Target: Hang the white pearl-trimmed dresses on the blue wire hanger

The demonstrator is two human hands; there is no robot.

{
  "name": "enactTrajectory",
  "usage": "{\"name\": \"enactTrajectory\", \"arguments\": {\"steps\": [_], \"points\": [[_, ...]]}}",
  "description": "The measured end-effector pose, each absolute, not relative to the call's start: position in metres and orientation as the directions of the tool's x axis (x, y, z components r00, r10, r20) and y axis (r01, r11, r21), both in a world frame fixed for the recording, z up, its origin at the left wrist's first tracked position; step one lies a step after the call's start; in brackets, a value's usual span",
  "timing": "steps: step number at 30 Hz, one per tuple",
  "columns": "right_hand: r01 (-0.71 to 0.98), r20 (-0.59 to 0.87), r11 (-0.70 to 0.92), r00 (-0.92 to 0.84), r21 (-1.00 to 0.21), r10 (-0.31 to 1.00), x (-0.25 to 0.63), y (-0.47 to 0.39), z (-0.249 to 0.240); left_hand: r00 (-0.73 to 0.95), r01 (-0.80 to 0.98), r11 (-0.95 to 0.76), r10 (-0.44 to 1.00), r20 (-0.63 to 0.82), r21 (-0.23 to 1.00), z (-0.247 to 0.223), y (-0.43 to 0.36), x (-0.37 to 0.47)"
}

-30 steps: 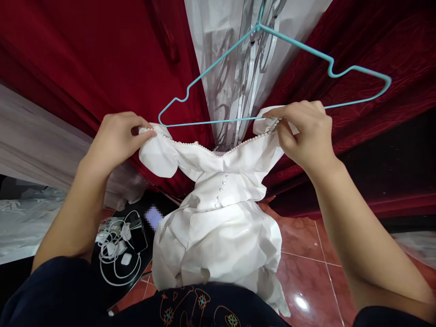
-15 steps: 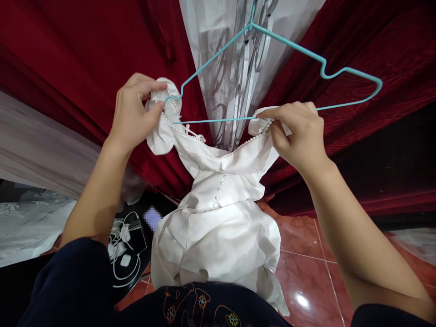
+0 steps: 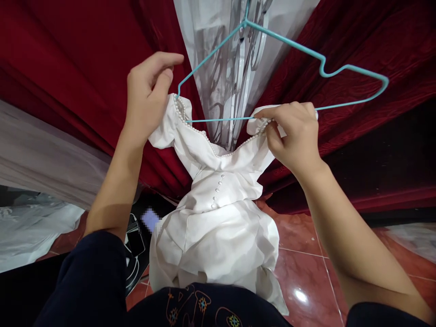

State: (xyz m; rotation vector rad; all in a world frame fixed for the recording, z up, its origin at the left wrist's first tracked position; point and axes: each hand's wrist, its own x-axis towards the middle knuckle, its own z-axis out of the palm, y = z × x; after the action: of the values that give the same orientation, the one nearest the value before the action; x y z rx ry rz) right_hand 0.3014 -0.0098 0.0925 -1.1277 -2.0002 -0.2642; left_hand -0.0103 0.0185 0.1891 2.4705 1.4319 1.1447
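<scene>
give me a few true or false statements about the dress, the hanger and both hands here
1. The thin turquoise wire hanger hangs in front of dark red velvet curtains. True.
2. The small white satin dress with a pearl-trimmed neckline is folded flat on the floor. False: it hangs upright, with its left shoulder over the hanger's end and its right shoulder held up.
3. The right hand pinches the dress's right shoulder by the hanger's bottom bar. True.
4. The left hand holds a phone. False: it is at the dress's left shoulder, fingers loosely open.
5. The floor is green carpet. False: it is glossy reddish tiles.
</scene>
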Motion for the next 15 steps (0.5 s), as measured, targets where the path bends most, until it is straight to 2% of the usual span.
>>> {"name": "enactTrajectory", "arguments": {"steps": [5, 11, 13, 15], "points": [[0.797, 0.744, 0.561, -0.232, -0.224, 0.627, 0.296, -0.001, 0.086, 0.393, 0.685, -0.604, 0.778, 0.491, 0.408, 0.164, -0.002, 0.026], [0.765, 0.788, 0.602, -0.217, -0.230, 0.577, 0.294, -0.005, 0.087, 0.461, 0.566, -0.712, 0.691, 0.556, 0.415, 0.119, 0.001, 0.066], [0.759, 0.846, 0.620, -0.189, -0.197, 0.499, 0.302, -0.008, 0.085, 0.425, 0.547, -0.735, 0.656, 0.624, 0.400, 0.107, 0.007, 0.074], [0.753, 0.940, 0.643, -0.103, -0.139, 0.325, 0.321, -0.003, 0.079, 0.383, 0.542, -0.745, 0.632, 0.674, 0.390, 0.101, 0.011, 0.076]]}}
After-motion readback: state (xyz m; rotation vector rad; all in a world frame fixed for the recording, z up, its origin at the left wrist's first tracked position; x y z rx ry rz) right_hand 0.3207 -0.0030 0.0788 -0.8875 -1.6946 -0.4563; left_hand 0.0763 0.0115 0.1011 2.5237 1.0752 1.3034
